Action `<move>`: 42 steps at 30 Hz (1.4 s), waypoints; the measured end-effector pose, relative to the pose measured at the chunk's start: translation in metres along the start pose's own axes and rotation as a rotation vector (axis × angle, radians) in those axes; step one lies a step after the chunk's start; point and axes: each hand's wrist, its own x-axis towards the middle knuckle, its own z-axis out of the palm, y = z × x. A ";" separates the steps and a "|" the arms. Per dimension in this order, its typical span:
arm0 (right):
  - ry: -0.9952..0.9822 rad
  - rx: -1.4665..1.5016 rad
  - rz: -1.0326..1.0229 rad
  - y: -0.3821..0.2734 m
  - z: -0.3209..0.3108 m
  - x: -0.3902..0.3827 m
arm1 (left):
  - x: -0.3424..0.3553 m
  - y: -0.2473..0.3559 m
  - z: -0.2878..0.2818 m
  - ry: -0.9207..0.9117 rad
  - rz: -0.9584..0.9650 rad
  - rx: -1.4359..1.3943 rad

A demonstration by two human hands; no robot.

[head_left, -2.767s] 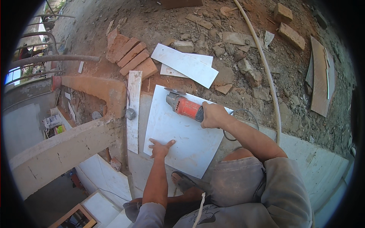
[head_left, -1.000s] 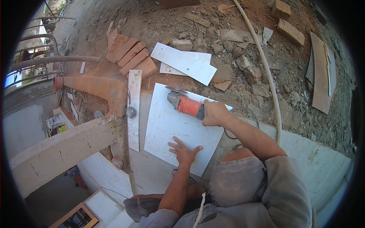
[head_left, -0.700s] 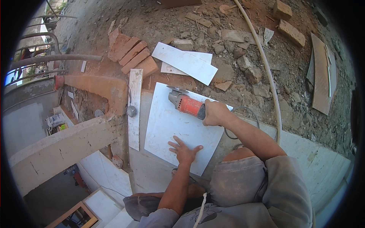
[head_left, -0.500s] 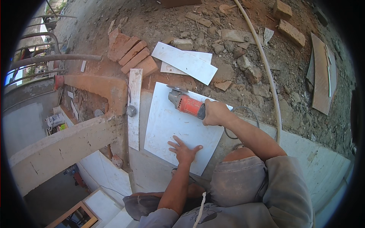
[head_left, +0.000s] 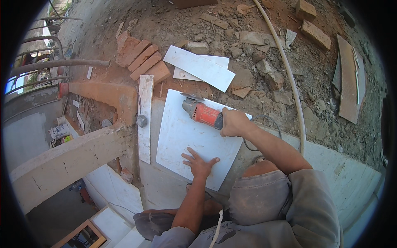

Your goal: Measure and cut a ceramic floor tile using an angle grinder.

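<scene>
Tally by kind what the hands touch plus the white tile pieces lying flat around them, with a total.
Angle grinder, orange, in the right hand: 1
Large white tile under the left hand: 1
White tile offcuts stacked on the rubble: 2
Narrow white tile strip: 1
Total: 5

A red angle grinder rests on a flat white tile.

A large tile lies flat on the floor, with a narrow tile strip just left of it, stacked bricks beyond that strip, and two overlapping tile pieces behind it.
</scene>
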 end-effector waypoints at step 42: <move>-0.005 -0.005 -0.008 0.009 -0.002 -0.008 | 0.000 0.001 -0.001 -0.006 0.012 -0.026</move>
